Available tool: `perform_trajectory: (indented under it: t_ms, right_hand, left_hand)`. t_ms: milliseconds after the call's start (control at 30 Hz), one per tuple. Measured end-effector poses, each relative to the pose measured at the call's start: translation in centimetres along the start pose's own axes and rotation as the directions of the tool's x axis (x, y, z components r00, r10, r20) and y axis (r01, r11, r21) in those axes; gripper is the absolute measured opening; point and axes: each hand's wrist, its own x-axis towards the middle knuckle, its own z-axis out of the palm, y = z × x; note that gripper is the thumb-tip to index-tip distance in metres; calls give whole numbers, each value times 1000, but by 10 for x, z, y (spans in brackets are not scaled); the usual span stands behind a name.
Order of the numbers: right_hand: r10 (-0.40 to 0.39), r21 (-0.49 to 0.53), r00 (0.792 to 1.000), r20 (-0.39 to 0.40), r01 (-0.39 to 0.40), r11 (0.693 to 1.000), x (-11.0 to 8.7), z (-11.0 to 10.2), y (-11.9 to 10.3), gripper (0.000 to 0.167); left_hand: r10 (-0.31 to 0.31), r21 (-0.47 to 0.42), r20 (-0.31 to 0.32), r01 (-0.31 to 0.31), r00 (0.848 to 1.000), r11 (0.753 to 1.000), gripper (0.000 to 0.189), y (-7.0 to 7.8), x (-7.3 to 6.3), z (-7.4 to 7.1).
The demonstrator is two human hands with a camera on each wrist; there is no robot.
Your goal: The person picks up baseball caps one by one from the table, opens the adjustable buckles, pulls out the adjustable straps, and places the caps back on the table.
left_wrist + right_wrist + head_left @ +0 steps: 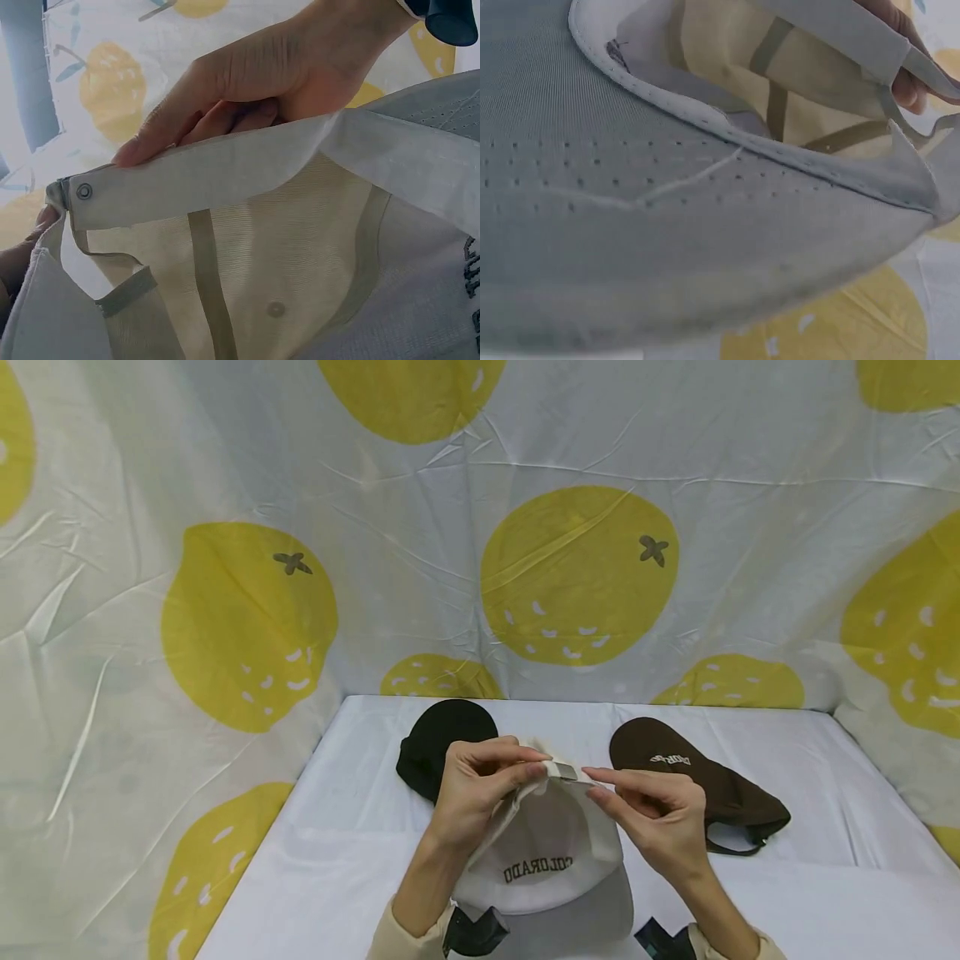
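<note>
A white baseball cap [536,893] is held up over the table, its hollow inside facing me and "COLORADO" reading backwards in dark stitches. My left hand [483,781] pinches the back band, thumb and forefinger beside a small metal buckle [565,771]. On the buckle's other side, my right hand [660,810] pinches the adjusting strap between thumb and fingertips. The left wrist view has the left thumb along the sweatband [202,176], near a metal eyelet [84,191]. The cap's stitched brim [630,247] fills much of the right wrist view.
Behind my left hand sits a black cap [450,735]. A brown cap [697,777] with pale lettering lies behind and right of my right hand. The table wears a white cloth [315,860]; a lemon-print curtain [405,568] hangs behind it and along the sides.
</note>
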Motion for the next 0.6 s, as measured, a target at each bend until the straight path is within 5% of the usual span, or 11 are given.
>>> perform_trajectory:
  t_ms: [367,600]
  right_hand:
    - [-31,86,996,-84,38,996,4,4,-3,25]
    - [-105,2,983,-151,107,994,10,5,-7,17]
  left_hand:
    - [27,54,6,-27,1000,998,9,-2,1,-4]
    - [-9,103,16,7,1000,995,34,0,2,-5]
